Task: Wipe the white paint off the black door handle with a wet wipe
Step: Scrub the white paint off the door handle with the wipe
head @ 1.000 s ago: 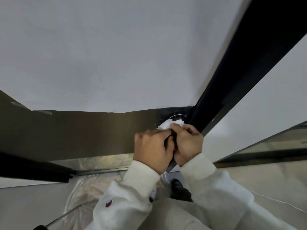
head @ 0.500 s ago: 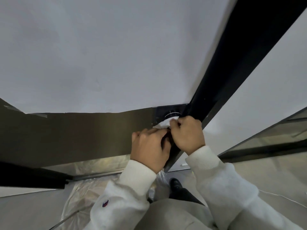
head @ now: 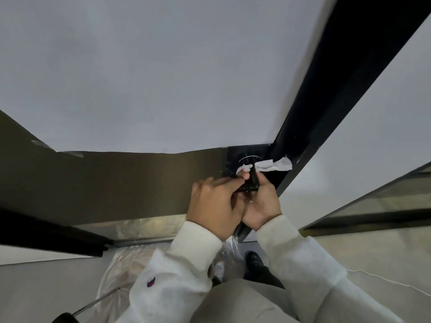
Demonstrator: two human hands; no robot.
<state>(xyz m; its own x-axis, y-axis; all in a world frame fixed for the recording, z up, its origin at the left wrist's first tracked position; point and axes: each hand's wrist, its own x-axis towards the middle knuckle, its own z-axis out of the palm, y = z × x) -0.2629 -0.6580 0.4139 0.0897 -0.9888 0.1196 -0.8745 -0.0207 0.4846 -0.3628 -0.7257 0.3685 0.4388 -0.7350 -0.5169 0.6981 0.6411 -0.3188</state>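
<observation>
The black door handle (head: 251,180) sticks out from a black plate (head: 233,162) at the door's edge; a thin white paint arc shows on the plate above it. A white wet wipe (head: 274,165) is looped behind the handle's stem, its long end lying out to the right. My left hand (head: 213,206) pinches the wipe's left end beside the handle. My right hand (head: 262,203) sits just below and right of the handle, fingers curled against it and the wipe. The handle's lower part is hidden by my fingers.
The door's upper face is white (head: 163,78), its lower band dark brown (head: 116,183). A black door edge (head: 338,89) runs diagonally up right. Clear plastic sheeting (head: 123,266) covers the floor by my dark shoe (head: 254,259). A thin cable (head: 384,279) lies at right.
The wipe was bunched under both hands on the handle; now it is pulled out behind the stem, its end trailing right. Both hands have dropped lower, uncovering the handle.
</observation>
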